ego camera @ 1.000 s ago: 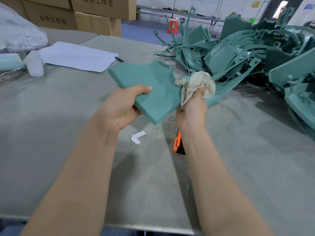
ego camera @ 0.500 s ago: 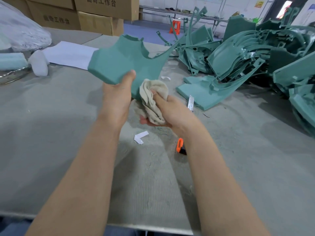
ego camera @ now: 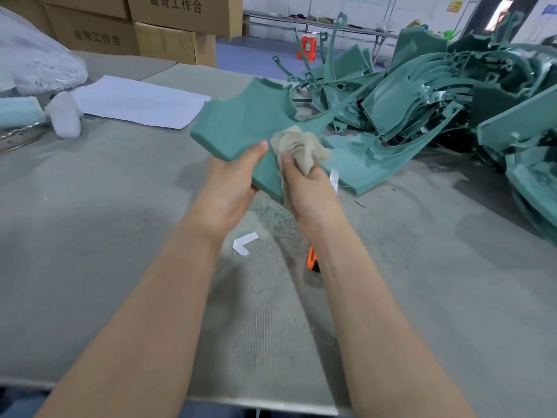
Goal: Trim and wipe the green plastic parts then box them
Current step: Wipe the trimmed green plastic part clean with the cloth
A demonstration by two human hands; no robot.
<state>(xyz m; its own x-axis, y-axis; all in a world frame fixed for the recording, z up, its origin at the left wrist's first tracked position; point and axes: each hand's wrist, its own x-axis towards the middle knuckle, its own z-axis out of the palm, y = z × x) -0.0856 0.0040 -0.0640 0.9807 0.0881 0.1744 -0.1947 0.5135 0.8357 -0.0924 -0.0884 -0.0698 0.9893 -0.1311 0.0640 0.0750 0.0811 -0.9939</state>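
Observation:
A flat green plastic part (ego camera: pixel 241 125) with scalloped cut-outs is held above the grey table (ego camera: pixel 90 236). My left hand (ego camera: pixel 232 182) grips its near edge, thumb on top. My right hand (ego camera: pixel 310 188) holds a crumpled beige cloth (ego camera: pixel 300 144) pressed against the part's near right face. An orange-handled knife (ego camera: pixel 312 260) lies on the table under my right forearm, mostly hidden.
A big tangled pile of green plastic parts (ego camera: pixel 437 95) fills the right side. White paper (ego camera: pixel 138 101) lies at the back left beside a white bottle (ego camera: pixel 64 114) and a plastic bag (ego camera: pixel 36 61). Cardboard boxes (ego camera: pixel 168 22) stand behind. A small white scrap (ego camera: pixel 244 243) lies near my left wrist.
The green part has dropped and tilted flatter from its raised position. My right hand with the cloth moved up and right from below the part onto its surface.

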